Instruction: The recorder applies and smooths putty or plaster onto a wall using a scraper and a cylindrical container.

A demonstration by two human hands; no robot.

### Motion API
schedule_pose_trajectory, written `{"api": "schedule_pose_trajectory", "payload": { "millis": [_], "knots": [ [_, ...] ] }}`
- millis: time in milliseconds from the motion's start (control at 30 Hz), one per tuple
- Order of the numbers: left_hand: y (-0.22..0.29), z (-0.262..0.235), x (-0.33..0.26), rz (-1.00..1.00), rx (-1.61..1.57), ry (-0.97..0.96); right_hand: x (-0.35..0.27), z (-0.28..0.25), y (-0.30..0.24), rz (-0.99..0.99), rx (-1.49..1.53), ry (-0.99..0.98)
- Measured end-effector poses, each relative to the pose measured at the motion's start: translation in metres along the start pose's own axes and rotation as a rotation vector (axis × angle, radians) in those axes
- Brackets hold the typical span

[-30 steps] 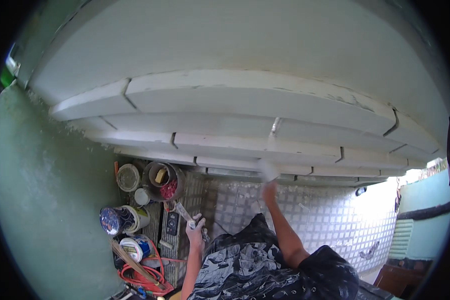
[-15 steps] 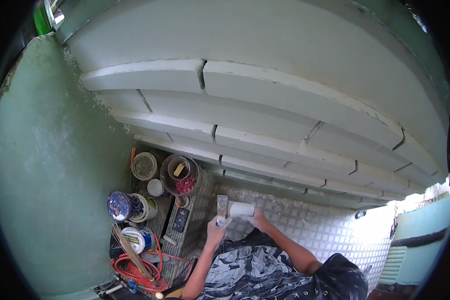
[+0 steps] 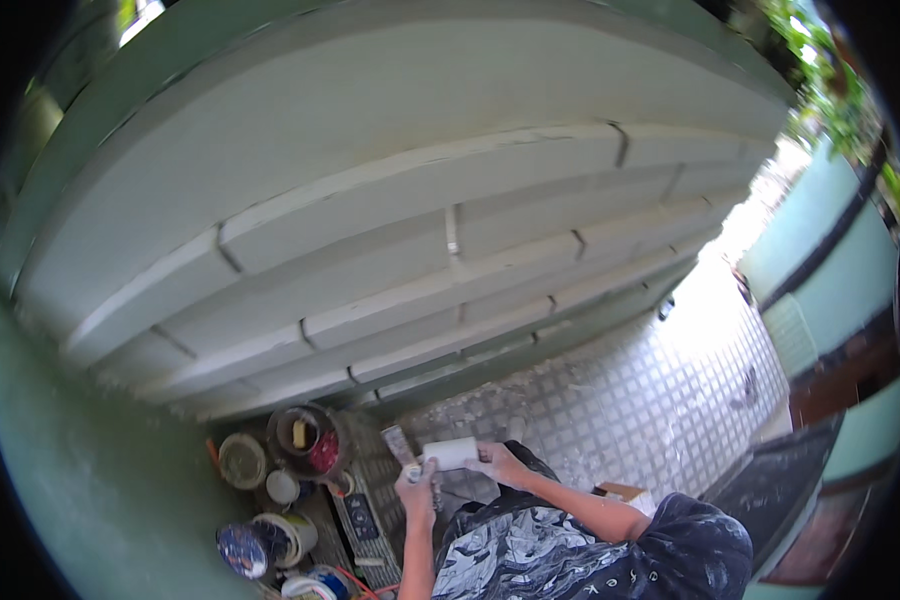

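Note:
In front of my body, my left hand point(image 3: 417, 486) is closed around the handle of a putty knife point(image 3: 398, 443), whose flat, stained blade points up and away. My right hand point(image 3: 501, 466) grips the right end of a smooth white roll point(image 3: 452, 454), held roughly level. The fingertips of my left hand are at the roll's left end. Whitish dust coats both hands. Beyond them rises a pale wall point(image 3: 390, 240) with long stepped ledges, crossed by short dark gaps.
To the left, a dark tub point(image 3: 288, 412) holds a yellow sponge point(image 3: 300, 433) and pinkish-red stuff point(image 3: 323, 452). Several paint buckets point(image 3: 242, 461) stand beside a wooden plank point(image 3: 378, 500). A green wall point(image 3: 80, 470) bounds the left side. Tiled floor point(image 3: 640, 390) stretches right, with a cardboard box point(image 3: 622, 491) near my elbow.
My view has swung to the right, so the buckets sit lower and more floor shows. Both hands keep their hold; the putty knife now tilts further left.

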State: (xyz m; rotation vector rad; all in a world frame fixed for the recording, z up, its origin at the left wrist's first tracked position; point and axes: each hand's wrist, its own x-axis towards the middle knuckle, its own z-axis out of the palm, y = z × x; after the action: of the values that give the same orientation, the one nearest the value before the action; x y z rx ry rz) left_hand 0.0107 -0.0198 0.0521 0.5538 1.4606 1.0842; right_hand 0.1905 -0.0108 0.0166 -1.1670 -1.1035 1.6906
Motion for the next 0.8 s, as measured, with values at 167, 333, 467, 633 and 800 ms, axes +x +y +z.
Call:
{"api": "schedule_pose_trajectory", "payload": {
  "millis": [167, 333, 467, 633, 800],
  "knots": [
    [0.011, 0.03, 0.004, -0.052, -0.062, -0.059, -0.02, -0.041, 0.007, -0.022, -0.14, 0.057],
    [-0.01, 0.081, 0.01, -0.069, 0.182, -0.342, -0.031, -0.069, -0.031, -0.012, -0.228, 0.13],
    [0.0, 0.144, 0.005, -0.056, 0.258, -0.369, -0.05, -0.122, -0.064, -0.044, -0.219, 0.166],
    [-0.028, 0.231, 0.014, 0.03, 0.383, -0.441, -0.065, -0.213, -0.065, 0.072, -0.138, 0.082],
    [-0.048, 0.33, 0.017, 0.072, 0.511, -0.522, -0.086, -0.28, -0.032, -0.143, 0.583, 0.188]
  ]
}}
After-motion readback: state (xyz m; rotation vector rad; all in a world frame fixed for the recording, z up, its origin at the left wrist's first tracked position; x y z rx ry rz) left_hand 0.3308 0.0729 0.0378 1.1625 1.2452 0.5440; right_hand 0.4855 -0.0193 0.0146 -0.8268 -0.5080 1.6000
